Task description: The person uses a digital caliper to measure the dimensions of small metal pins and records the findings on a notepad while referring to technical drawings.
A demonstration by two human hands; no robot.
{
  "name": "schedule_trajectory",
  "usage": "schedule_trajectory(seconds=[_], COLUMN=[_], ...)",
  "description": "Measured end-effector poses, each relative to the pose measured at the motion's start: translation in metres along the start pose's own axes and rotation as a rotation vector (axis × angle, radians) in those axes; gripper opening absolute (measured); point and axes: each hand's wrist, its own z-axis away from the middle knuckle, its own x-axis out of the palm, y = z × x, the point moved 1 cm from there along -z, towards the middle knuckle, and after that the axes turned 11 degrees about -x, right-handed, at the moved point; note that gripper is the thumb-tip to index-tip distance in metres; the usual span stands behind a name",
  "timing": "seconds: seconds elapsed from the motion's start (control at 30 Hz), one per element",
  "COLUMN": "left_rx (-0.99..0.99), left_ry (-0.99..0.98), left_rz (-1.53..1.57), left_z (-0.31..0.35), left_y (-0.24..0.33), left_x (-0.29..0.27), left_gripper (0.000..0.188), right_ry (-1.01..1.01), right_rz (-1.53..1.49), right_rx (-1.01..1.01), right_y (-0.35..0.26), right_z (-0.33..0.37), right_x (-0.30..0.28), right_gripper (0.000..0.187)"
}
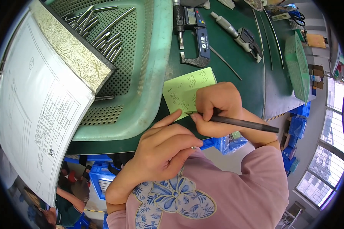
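Observation:
A yellow-green sticky note (185, 91) with handwritten figures lies on the green tabletop. My right hand (221, 105) is closed around a black pen (248, 124), its tip at the lower part of the note. One finger of my left hand (162, 147) reaches out to the note's lower edge. The other fingers of that hand are curled, and a small shiny bit shows at their tips, too small to name. Just beyond the note is a digital micrometer (203, 44) with a black frame.
A pale green plastic basket (141, 118) at the left holds several metal rods (111, 45). Printed sheets (38, 103) lean over its side on a speckled board. Another micrometer (237, 36), a thin metal rod (225, 63) and a second green basket (297, 68) are farther right.

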Motion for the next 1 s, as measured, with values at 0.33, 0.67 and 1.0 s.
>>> schedule_trajectory(seconds=[0.33, 0.67, 1.0], left_rx=[-0.009, 0.048, 0.173], left_ry=[-0.011, 0.037, 0.103], left_rz=[0.009, 0.046, 0.205], left_z=[-0.002, 0.005, 0.005], left_y=[0.002, 0.0, -0.011], left_x=[-0.001, 0.01, 0.015], left_gripper=[0.021, 0.015, 0.012], right_ry=[0.019, 0.003, 0.201], right_rz=[0.03, 0.319, -0.117], right_rx=[0.002, -0.025, 0.184], right_y=[-0.002, -0.002, 0.018], right_z=[-0.004, 0.012, 0.012], right_x=[0.002, -0.003, -0.008], right_gripper=[0.03, 0.028, 0.031])
